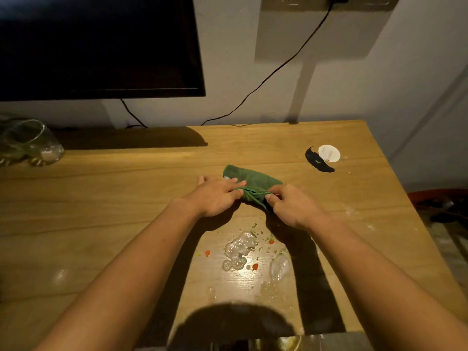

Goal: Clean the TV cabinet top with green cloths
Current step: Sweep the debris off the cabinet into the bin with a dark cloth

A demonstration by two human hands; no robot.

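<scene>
Cloth, green and folded into a wedge, lies just right of the frame's centre on the wooden cabinet top (pixel 126 188). This green cloth (pixel 253 177) has its long axis running from upper left to lower right in the frame, with the rounded broad end toward the upper left and the bunched, gathered end toward the lower right. Both hands meet at that near edge. The left hand (pixel 215 196) lies partly flat on the cloth's left side with fingers stretched across it, while the right hand (pixel 291 206) pinches the gathered folds between thumb and fingers. Held this way, the cloth seems to be getting folded or bunched into a pad, probably so a compact face can be pushed across the mess.

Below the hands, toward the lower centre of the frame, sits that mess: foamy wet patches (pixel 239 247) and scattered orange and green food bits (pixel 255 266), apart from the cloth and not yet wiped. A dark smear (pixel 317 162) and a white round disc (pixel 329 153) lie touching at the right. A glass bowl (pixel 33 143) stands at the far left, and a dark TV screen (pixel 96 46) fills the upper left.
</scene>
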